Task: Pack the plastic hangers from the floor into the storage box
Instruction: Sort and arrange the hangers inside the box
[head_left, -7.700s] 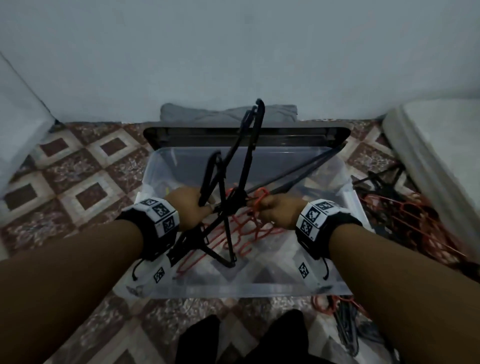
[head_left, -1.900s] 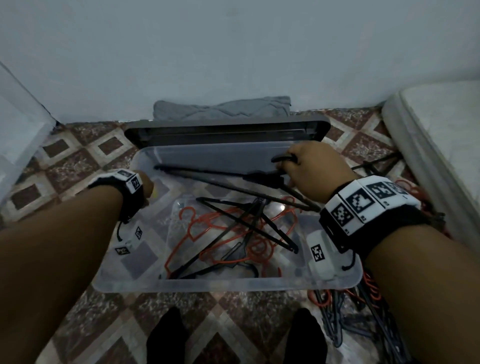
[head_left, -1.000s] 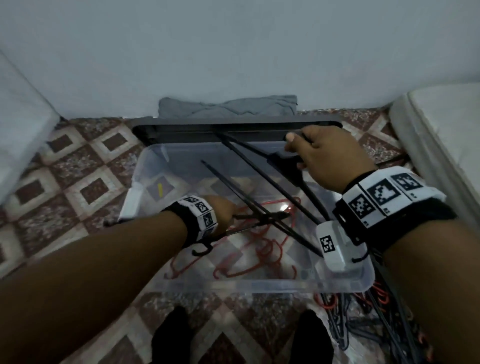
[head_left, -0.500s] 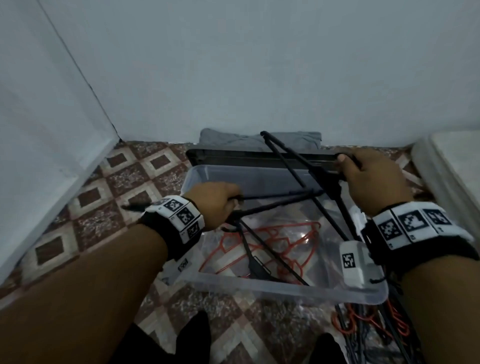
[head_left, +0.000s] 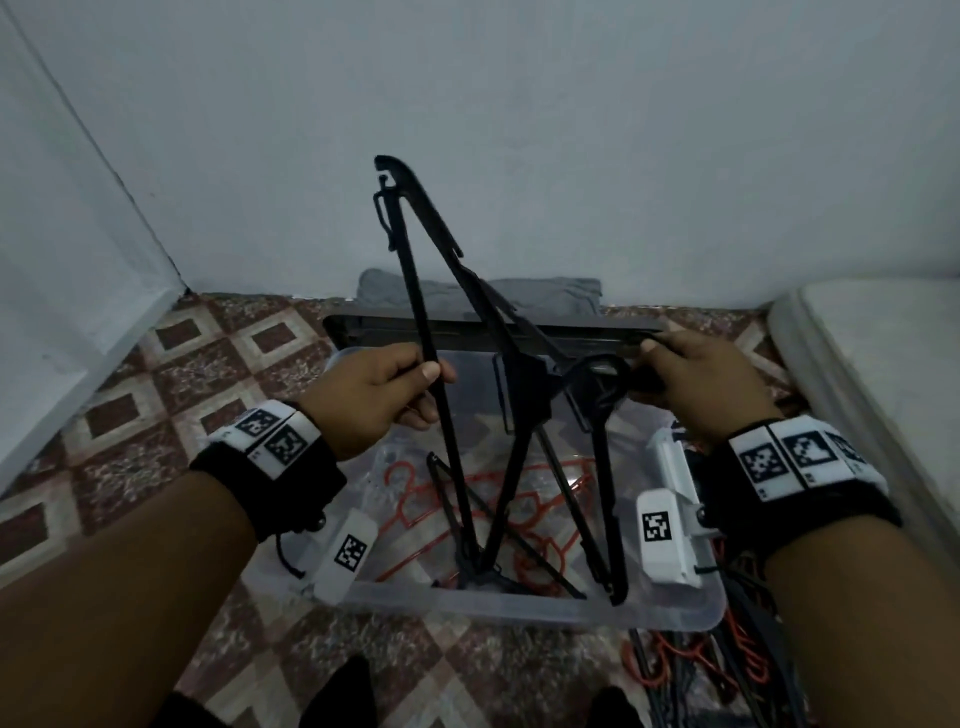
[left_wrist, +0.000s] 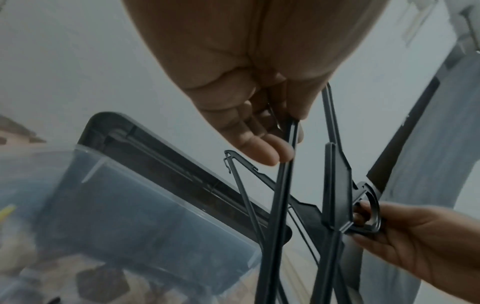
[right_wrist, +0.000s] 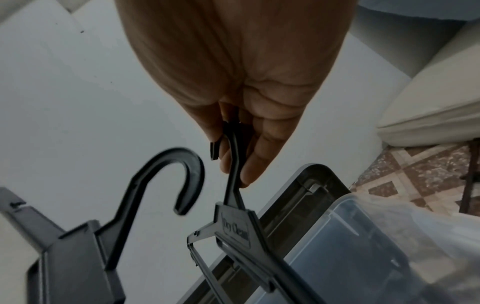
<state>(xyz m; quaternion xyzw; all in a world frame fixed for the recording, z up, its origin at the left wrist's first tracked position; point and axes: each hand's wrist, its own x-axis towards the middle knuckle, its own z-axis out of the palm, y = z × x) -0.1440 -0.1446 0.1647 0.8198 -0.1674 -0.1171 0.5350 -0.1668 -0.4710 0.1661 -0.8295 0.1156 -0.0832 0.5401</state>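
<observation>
Head view: the left hand (head_left: 375, 399) pinches a bar of the black hangers (head_left: 470, 332), raised above the storage box (head_left: 530, 605); the right hand (head_left: 698, 382) grips one hook. Orange hangers (head_left: 421, 496) apparently lie on the box's floor.

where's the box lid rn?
Head view, centre: the dark lid stands on edge behind the clear storage box, before the grey cloth at the wall.
</observation>
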